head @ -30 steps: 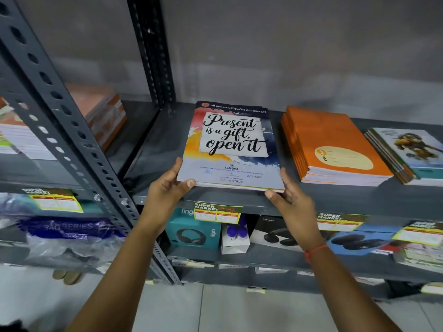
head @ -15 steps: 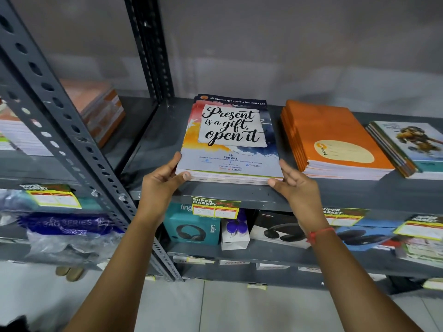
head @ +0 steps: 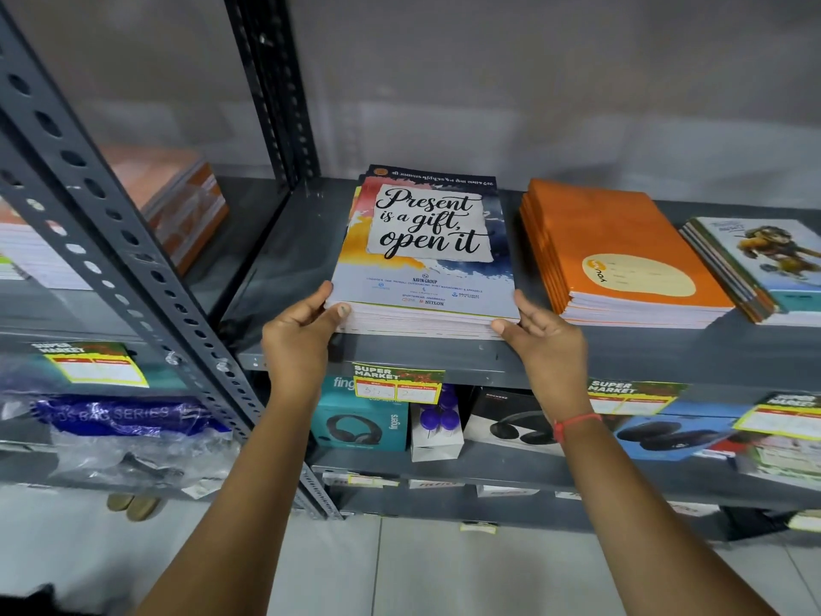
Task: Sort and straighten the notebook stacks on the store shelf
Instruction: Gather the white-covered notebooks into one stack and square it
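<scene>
A stack of notebooks (head: pixel 426 242) with the cover words "Present is a gift, open it" lies flat on the grey metal shelf (head: pixel 622 349). My left hand (head: pixel 302 335) grips its near left corner, thumb on the front edge. My right hand (head: pixel 546 344) grips the near right corner, with a red thread on its wrist. To the right lies an orange notebook stack (head: pixel 617 246), and further right a stack with a cartoon cover (head: pixel 764 264), cut off by the frame edge.
A perforated steel upright (head: pixel 106 242) stands at the left, with more notebook piles (head: pixel 177 202) behind it. Below are headphone boxes (head: pixel 360 420), yellow price tags (head: pixel 397 384) and plastic-wrapped bags (head: pixel 120 433). A grey wall backs the shelf.
Both hands have pushed the "Present is a gift" stack back from overhanging the shelf edge until it lies fully on the shelf.
</scene>
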A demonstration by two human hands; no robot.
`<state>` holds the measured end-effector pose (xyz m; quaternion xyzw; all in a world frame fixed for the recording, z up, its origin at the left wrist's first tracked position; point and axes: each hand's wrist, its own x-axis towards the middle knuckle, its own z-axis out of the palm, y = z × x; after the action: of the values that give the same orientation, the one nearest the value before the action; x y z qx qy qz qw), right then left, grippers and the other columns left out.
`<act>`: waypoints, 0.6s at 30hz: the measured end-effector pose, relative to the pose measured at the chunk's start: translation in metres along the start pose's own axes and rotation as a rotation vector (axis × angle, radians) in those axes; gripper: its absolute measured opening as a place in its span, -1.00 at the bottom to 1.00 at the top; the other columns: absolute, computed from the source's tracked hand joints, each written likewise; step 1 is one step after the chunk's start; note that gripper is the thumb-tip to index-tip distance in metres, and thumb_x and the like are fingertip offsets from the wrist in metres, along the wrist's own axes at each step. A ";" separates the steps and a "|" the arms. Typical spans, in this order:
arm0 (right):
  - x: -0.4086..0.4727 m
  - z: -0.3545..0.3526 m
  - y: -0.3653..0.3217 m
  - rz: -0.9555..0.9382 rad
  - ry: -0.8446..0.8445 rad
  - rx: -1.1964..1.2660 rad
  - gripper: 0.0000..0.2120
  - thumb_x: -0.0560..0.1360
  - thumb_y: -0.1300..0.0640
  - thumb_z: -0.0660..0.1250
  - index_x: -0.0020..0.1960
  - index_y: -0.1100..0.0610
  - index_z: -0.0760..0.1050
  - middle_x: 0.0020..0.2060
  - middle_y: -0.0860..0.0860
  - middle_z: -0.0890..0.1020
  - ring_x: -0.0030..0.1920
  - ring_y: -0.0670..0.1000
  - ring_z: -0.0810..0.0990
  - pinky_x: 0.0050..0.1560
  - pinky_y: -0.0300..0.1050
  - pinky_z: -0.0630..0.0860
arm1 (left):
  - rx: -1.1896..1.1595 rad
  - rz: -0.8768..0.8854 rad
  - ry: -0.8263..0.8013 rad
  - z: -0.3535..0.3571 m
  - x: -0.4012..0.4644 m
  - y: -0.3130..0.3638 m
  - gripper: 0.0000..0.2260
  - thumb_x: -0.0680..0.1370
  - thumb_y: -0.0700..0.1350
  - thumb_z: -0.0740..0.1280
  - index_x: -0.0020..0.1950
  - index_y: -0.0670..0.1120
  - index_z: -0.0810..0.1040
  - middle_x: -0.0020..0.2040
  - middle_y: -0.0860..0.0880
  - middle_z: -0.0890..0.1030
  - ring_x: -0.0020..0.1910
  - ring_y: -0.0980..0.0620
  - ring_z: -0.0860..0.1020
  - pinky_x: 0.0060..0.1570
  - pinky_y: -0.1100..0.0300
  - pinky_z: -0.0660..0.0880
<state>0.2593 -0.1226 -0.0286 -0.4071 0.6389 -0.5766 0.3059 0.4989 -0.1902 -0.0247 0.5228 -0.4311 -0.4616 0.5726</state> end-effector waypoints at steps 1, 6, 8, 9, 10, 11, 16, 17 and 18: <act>0.000 0.000 0.000 -0.004 0.008 -0.006 -0.48 0.36 0.19 0.47 0.30 0.12 0.46 0.20 -0.09 0.55 -0.12 -0.58 0.48 -0.06 -0.68 0.36 | -0.005 0.000 0.014 0.001 0.000 0.000 -0.66 0.41 -0.25 0.42 0.17 -0.10 0.57 -0.08 0.13 0.65 -0.24 0.35 0.60 -0.18 0.50 0.53; 0.000 -0.002 -0.007 0.036 -0.051 0.051 -0.43 0.40 0.21 0.43 0.38 0.10 0.37 0.31 -0.07 0.48 0.03 -0.46 0.46 0.18 -0.48 0.36 | -0.033 0.006 -0.012 0.000 -0.003 0.001 -0.65 0.45 -0.28 0.38 0.23 -0.14 0.52 0.01 0.06 0.64 -0.18 0.34 0.61 -0.13 0.49 0.53; 0.001 -0.002 -0.008 0.037 -0.070 0.053 -0.43 0.40 0.21 0.42 0.39 0.10 0.36 0.33 -0.07 0.46 0.11 -0.40 0.44 0.18 -0.46 0.35 | -0.035 0.001 -0.016 0.001 -0.005 0.001 -0.64 0.46 -0.25 0.37 0.25 -0.11 0.51 0.06 0.07 0.62 -0.16 0.35 0.60 -0.13 0.49 0.53; 0.002 -0.002 -0.008 0.038 -0.071 0.053 -0.43 0.40 0.21 0.42 0.38 0.10 0.36 0.34 -0.05 0.46 0.16 -0.33 0.43 0.15 -0.49 0.36 | -0.040 0.001 -0.008 0.002 -0.005 0.001 -0.65 0.46 -0.24 0.37 0.24 -0.10 0.51 0.06 0.08 0.62 -0.17 0.36 0.60 -0.15 0.51 0.52; 0.002 -0.002 -0.007 0.038 -0.073 0.055 -0.43 0.40 0.23 0.42 0.38 0.11 0.37 0.34 -0.04 0.46 0.20 -0.28 0.43 0.10 -0.55 0.37 | -0.050 0.001 0.003 0.002 -0.006 0.001 -0.66 0.46 -0.24 0.37 0.24 -0.10 0.52 0.03 0.09 0.62 -0.19 0.38 0.60 -0.18 0.52 0.51; 0.003 -0.002 -0.007 0.037 -0.074 0.058 -0.43 0.40 0.24 0.42 0.37 0.12 0.37 0.34 -0.02 0.47 0.21 -0.25 0.43 0.07 -0.57 0.38 | -0.062 -0.002 0.013 0.003 -0.005 0.001 -0.67 0.46 -0.24 0.37 0.23 -0.11 0.53 0.01 0.10 0.63 -0.20 0.39 0.60 -0.19 0.53 0.50; 0.008 -0.003 -0.009 0.041 -0.076 0.067 -0.45 0.39 0.25 0.42 0.36 0.14 0.39 0.32 0.00 0.49 0.20 -0.22 0.46 0.11 -0.52 0.40 | -0.084 -0.015 0.047 0.005 -0.004 0.001 -0.70 0.46 -0.25 0.37 0.19 -0.12 0.56 -0.05 0.12 0.64 -0.22 0.38 0.61 -0.17 0.51 0.52; 0.009 -0.003 -0.009 0.040 -0.073 0.068 -0.46 0.39 0.26 0.42 0.35 0.15 0.40 0.31 0.01 0.50 0.18 -0.23 0.47 0.03 -0.59 0.40 | -0.086 -0.010 0.050 0.005 -0.005 0.001 -0.70 0.46 -0.26 0.37 0.18 -0.13 0.56 -0.07 0.14 0.63 -0.22 0.38 0.61 -0.18 0.52 0.52; 0.010 -0.003 -0.008 0.040 -0.071 0.071 -0.47 0.40 0.26 0.42 0.35 0.16 0.40 0.31 0.01 0.50 0.17 -0.23 0.47 -0.02 -0.64 0.39 | -0.086 -0.007 0.051 0.005 -0.005 0.001 -0.70 0.45 -0.26 0.37 0.18 -0.13 0.56 -0.09 0.16 0.63 -0.22 0.39 0.61 -0.19 0.52 0.52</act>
<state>0.2537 -0.1298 -0.0198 -0.4033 0.6150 -0.5777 0.3540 0.4933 -0.1864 -0.0236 0.5108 -0.3943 -0.4680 0.6038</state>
